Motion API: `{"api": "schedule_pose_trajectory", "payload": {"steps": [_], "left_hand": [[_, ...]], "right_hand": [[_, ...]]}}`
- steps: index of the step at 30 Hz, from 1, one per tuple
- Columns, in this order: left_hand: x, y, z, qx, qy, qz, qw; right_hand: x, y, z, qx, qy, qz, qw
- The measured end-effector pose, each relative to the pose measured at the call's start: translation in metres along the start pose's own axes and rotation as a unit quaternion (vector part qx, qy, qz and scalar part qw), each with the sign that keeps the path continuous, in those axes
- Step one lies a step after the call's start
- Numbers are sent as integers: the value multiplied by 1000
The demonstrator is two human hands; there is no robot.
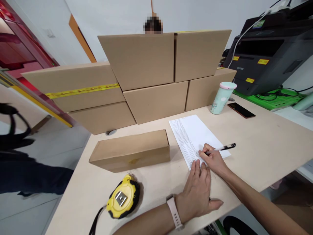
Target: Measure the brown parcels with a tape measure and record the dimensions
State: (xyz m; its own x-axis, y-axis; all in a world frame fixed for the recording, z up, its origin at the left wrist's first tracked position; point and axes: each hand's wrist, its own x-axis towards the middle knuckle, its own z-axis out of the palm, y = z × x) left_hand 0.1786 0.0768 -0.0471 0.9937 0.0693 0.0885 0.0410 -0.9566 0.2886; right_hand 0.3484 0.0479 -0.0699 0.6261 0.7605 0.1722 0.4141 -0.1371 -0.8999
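Observation:
My right hand point(213, 159) grips a pen point(223, 147) with a clear barrel and black ends. Its tip end is hidden by the fingers at the lower part of a white paper sheet point(202, 130) with printed columns of small text. Flat on the table lies my left hand point(197, 192), fingertips on the sheet's near edge and thumb out to the right; a pink watch band is on its wrist. A yellow and black tape measure point(123, 197) rests left of that forearm. Beyond it sits a long closed cardboard box point(132, 150).
Stacked cardboard boxes point(154, 101) line the table's far side, with a person's head point(153, 25) partly visible behind. A mint tumbler point(222, 99) and a phone point(241, 110) stand and lie at the right, near a dark printer point(266, 62) on a green base.

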Motion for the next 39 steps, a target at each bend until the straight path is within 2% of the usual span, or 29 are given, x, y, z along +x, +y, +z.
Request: {"api": "schedule_pose_trajectory", "payload": {"steps": [32,39], "left_hand": [[-1,0,4,17,15,-3,1000],[-1,0,2,14,13,2,1000]], "right_hand": [[1,-1,-1,-22,3,-5,1000],[1,1,-2,-24,23,-4,999]]}}
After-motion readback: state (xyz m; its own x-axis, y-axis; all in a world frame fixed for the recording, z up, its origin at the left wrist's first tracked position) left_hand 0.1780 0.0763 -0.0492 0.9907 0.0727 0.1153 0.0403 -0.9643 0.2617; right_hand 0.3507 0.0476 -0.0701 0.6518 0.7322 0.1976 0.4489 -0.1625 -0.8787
